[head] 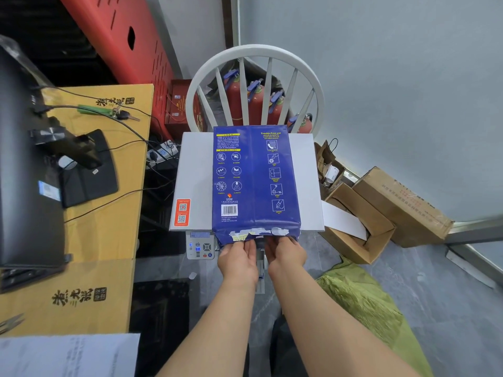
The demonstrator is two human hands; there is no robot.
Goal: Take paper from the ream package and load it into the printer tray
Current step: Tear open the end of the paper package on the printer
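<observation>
A blue ream package point(254, 180) lies flat on the white printer point(194, 175), its torn end facing me and hanging slightly over the front edge. My left hand point(238, 258) and my right hand point(285, 254) are both at that torn end, fingertips tucked under the ragged wrapper flap. Whether the fingers hold paper inside the package is hidden. The printer's control panel point(201, 245) shows just left of my left hand. The printer tray itself is out of sight beneath the package and my hands.
A white chair point(255, 85) stands behind the printer, with red fire extinguishers point(255, 102) behind it. Cardboard boxes point(381, 210) sit on the floor to the right, a green bag point(362, 300) near my right arm. A yellow-covered desk point(103, 164) with a monitor stand, cables and keys is on the left.
</observation>
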